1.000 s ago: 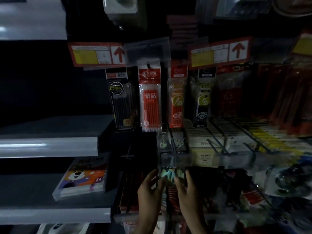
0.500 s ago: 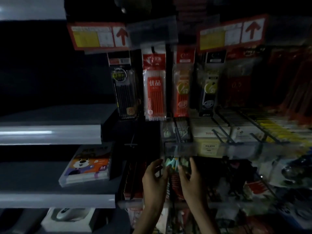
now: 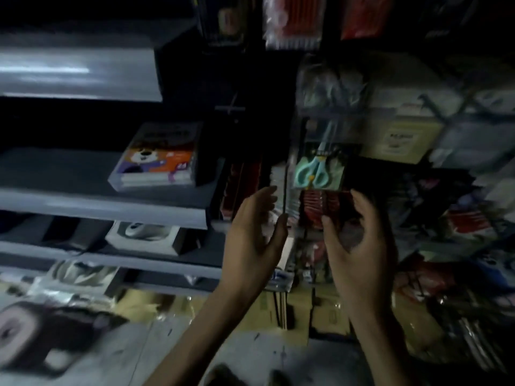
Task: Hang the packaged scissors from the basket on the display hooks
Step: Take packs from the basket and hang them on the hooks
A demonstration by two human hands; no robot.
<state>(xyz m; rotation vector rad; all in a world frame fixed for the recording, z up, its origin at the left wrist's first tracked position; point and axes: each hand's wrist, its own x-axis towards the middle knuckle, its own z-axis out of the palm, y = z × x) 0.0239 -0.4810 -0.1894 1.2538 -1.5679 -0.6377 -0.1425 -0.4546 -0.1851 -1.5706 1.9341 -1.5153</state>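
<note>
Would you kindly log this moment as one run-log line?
step: hang scissors | teal scissors pack: hanging, unheld | left hand: open, below pack | right hand: open, below pack

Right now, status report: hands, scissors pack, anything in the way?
Left hand, right hand: open, empty. Packaged scissors just above them, touched by neither; hook too blurred to confirm. Nothing between hands and pack.

The packaged scissors (image 3: 316,174) in front of me have mint-green handles. The book (image 3: 158,157) on the grey shelf (image 3: 97,204) is orange and purple, printed with a white cartoon bear. Red packets (image 3: 295,20) hang overhead; the boxes (image 3: 401,140) look pale yellow.
</note>
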